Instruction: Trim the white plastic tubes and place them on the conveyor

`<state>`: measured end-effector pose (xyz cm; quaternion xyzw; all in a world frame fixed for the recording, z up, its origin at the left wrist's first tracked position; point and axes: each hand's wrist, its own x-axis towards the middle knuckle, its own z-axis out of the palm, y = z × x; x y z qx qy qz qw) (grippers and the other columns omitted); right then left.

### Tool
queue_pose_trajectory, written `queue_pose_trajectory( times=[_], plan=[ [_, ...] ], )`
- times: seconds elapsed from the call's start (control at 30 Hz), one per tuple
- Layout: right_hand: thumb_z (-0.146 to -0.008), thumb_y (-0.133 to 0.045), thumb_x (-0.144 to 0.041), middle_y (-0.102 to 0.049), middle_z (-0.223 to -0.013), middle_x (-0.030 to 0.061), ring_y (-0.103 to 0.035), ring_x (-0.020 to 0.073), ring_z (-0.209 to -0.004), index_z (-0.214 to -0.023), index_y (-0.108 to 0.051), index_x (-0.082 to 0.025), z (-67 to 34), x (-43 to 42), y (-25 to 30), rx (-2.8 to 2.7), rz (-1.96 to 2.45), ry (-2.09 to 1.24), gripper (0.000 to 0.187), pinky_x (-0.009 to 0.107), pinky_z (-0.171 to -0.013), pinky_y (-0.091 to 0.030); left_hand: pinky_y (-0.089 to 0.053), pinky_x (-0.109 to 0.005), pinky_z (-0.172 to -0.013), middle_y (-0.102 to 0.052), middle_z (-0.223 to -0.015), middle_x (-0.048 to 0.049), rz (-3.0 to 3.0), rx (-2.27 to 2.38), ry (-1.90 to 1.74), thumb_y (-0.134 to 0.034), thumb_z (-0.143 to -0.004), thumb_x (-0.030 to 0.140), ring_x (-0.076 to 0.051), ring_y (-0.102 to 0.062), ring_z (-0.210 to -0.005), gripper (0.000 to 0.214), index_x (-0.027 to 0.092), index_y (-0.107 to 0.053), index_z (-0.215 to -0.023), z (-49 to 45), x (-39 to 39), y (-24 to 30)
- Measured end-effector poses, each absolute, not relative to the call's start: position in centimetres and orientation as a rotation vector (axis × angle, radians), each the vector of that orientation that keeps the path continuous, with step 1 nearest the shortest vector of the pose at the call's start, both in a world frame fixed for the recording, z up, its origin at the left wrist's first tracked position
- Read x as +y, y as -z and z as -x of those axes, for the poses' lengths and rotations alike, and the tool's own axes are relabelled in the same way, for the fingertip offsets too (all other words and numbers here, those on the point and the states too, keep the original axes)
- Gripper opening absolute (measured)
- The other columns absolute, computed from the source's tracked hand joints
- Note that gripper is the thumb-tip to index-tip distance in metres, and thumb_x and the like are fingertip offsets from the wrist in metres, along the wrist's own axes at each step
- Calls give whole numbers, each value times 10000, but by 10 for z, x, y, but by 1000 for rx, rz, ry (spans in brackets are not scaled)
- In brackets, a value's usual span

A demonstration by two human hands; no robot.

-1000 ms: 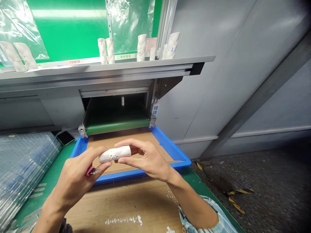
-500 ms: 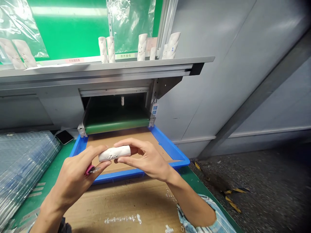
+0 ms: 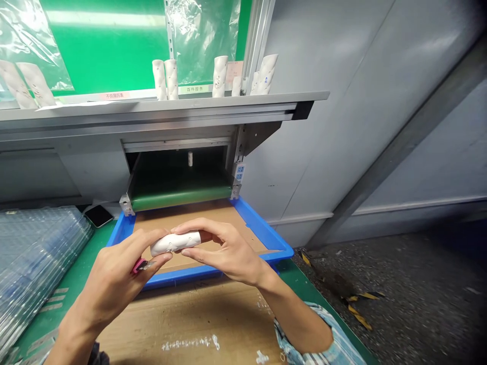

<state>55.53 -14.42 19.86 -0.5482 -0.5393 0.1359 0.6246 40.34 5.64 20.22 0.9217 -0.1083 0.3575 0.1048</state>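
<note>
Both hands hold a white textured tube (image 3: 175,242) between them, lying nearly level above the near edge of a blue tray. My left hand (image 3: 120,268) pinches its left end between thumb and fingers. A small pink-handled tool (image 3: 140,265) with a short clear or metallic tip is also tucked in the left palm; its exact kind is unclear. At the tube's right end, my right hand (image 3: 224,248) grips with thumb below and fingers above. Part of the tube's surface is covered by fingertips.
The blue tray (image 3: 266,238), lined with cardboard, stands below a green conveyor belt (image 3: 182,195) carrying one small white tube (image 3: 190,159). Several similar tubes stand on the shelf (image 3: 171,105). Stacked clear plastic trays (image 3: 41,263) and a phone (image 3: 99,216) lie at left.
The white tube has been rolled about its length, so the dark script on its side has mostly turned out of sight. Both hands keep their hold.
</note>
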Motion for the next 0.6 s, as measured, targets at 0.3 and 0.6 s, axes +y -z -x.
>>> queue_pose_trajectory(
  times=[0.3,0.6],
  plan=[
    [-927,-820,-215,-798,-1240,47,-763,182,-1130,-1256,-772,-219,-556,-142,-195,-1271,1225,-310,332,282,-1010,-619,-474,-168,-588,-761,-918,38,-2702,-248,-1035,-567,-1089,454,-66,-588,-556,272,261,-653,-1261,-401,57,-203],
    [-928,-821,-252,-781,-1272,48,-762,174,-1117,-1306,-724,-230,-555,-145,-197,-1241,1239,-320,391,308,-1044,-610,-425,-184,-520,-731,-894,41,-2640,-160,-963,-623,-1048,485,-75,-506,-526,301,276,-670,-1259,-400,55,-205]
  ],
)
